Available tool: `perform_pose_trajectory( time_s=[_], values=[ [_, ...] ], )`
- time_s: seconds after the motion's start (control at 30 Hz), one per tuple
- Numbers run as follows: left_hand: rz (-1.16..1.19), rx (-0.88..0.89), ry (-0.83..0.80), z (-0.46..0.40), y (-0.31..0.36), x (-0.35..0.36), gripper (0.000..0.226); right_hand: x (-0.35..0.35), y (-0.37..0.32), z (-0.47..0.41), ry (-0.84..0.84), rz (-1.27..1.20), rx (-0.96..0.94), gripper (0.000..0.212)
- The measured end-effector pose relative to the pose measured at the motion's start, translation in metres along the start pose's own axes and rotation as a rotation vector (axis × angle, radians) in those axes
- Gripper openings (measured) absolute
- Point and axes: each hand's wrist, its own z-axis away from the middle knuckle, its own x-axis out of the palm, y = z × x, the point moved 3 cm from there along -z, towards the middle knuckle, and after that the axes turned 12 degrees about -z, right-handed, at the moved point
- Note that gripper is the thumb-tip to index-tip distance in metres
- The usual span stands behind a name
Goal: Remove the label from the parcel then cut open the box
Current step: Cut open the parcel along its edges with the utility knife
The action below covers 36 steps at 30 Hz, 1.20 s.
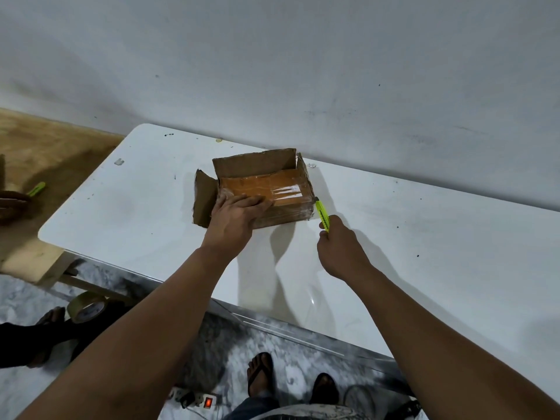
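Note:
A brown cardboard box [281,189], wrapped in shiny clear tape, sits on the white table [136,207] near the wall. Its far flap and left flap stand open. A strip of pale tape or label remnant [286,190] shows on the top face. My left hand [235,218] presses flat on the box's near left top, fingers straight. My right hand [341,247] grips a yellow-green utility knife [322,216], whose tip touches the box's right near corner.
At the far left another person's hand [12,204] rests on a wooden surface beside a second green knife [36,188]. A tape roll [86,306] lies low at the left. A power strip [197,400] is on the floor by my feet.

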Motion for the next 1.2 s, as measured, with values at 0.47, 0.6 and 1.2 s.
perform_pose_trajectory(
  time_s=[0.47, 0.6, 1.2],
  values=[
    [0.123, -0.167, -0.036, -0.006, -0.017, -0.009, 0.044, -0.011, -0.001, 0.000, -0.151, -0.114, 0.041, 0.022],
    [0.078, -0.223, 0.025, 0.001, -0.027, -0.014, 0.039, 0.000, 0.009, 0.011, -0.145, -0.152, 0.028, 0.022],
    [0.068, -0.248, -0.073, -0.006, -0.014, -0.012, 0.047, 0.039, 0.006, 0.028, -0.147, -0.082, -0.092, 0.016]
  ],
)
